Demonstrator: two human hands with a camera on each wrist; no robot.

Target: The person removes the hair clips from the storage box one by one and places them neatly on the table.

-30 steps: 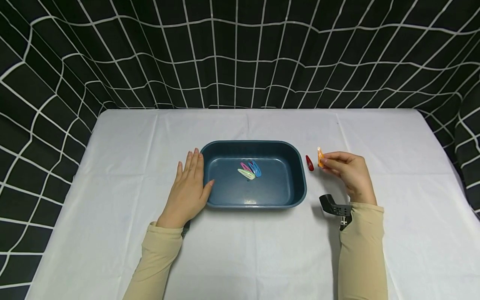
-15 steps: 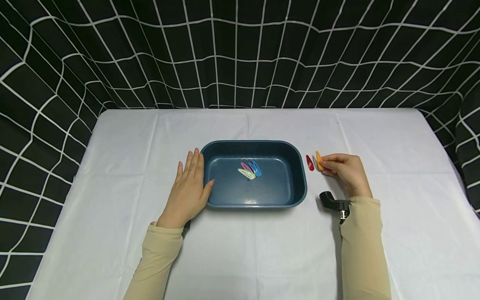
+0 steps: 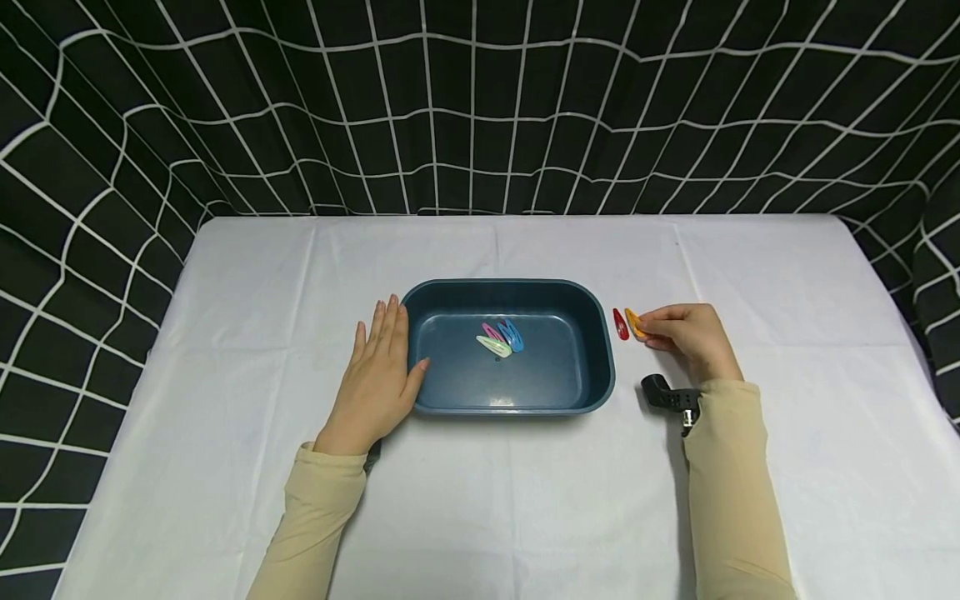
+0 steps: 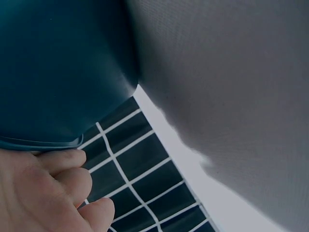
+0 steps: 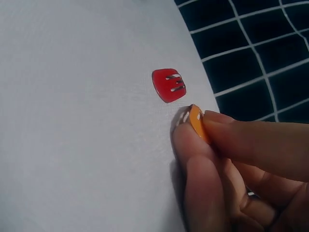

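Observation:
My right hand (image 3: pixel 688 335) pinches an orange snap hair clip (image 3: pixel 634 322) between thumb and fingers, low over the cloth. Just left of it a red hair clip (image 3: pixel 621 324) lies on the table; the right wrist view also shows this red clip (image 5: pixel 168 85) beyond the fingertips. My left hand (image 3: pixel 375 379) rests with straight fingers along the left rim of a blue plastic basin (image 3: pixel 517 411). Inside the basin lie a pale green clip (image 3: pixel 493 346), a pink clip (image 3: pixel 491 332) and blue clips (image 3: pixel 512 335) in a small cluster.
A white cloth (image 3: pixel 465 500) covers the table. Black fabric with a white grid (image 3: pixel 480 108) hangs behind it and at both sides. A black camera mount (image 3: pixel 667 395) sticks out from the right wrist.
My right hand has lowered the orange clip toward the cloth and brought it slightly left, beside the red clip. The left hand and basin stay in place.

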